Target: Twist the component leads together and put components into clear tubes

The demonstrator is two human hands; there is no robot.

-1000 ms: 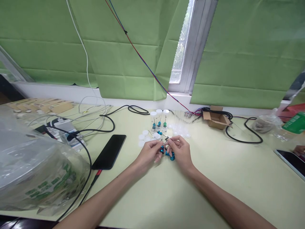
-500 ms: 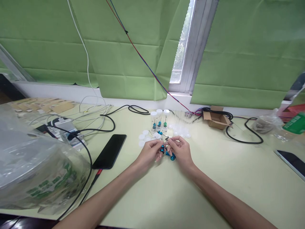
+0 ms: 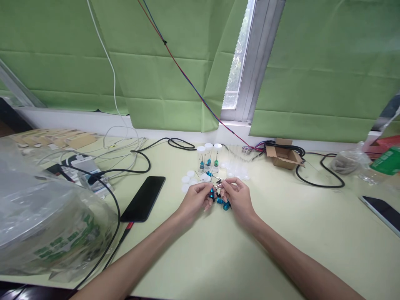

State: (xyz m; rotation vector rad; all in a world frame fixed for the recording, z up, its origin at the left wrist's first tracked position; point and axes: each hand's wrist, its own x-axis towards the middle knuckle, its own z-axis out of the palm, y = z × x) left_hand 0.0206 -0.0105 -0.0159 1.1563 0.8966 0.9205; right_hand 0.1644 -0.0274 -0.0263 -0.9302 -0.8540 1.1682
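My left hand point(image 3: 197, 198) is closed on a small blue metal part point(image 3: 211, 194) with a dark lower end. Close beside it, my right hand point(image 3: 236, 198) pinches a thin silver rod point(image 3: 218, 186) whose tip reaches toward my left fingertips. Whether the rod touches the blue part, I cannot tell. More blue metal pieces point(image 3: 225, 205) lie on the table between and below my hands. Just beyond my fingers are another blue piece point(image 3: 209, 173) and small black bits. Behind them stand clear tubes with white caps point(image 3: 208, 147), holding blue and green parts with thin stems.
Loose white caps point(image 3: 186, 180) and clear tubes point(image 3: 239, 166) lie around the standing tubes. To the left are a black phone point(image 3: 143, 199), cables and a large plastic bag point(image 3: 56, 216). An open cardboard box point(image 3: 284, 157) and another phone point(image 3: 383, 213) are on the right.
My right hand has drawn very slightly to the right, so a little more of the silver rod shows between my hands. The left hand keeps its grip on the blue part.
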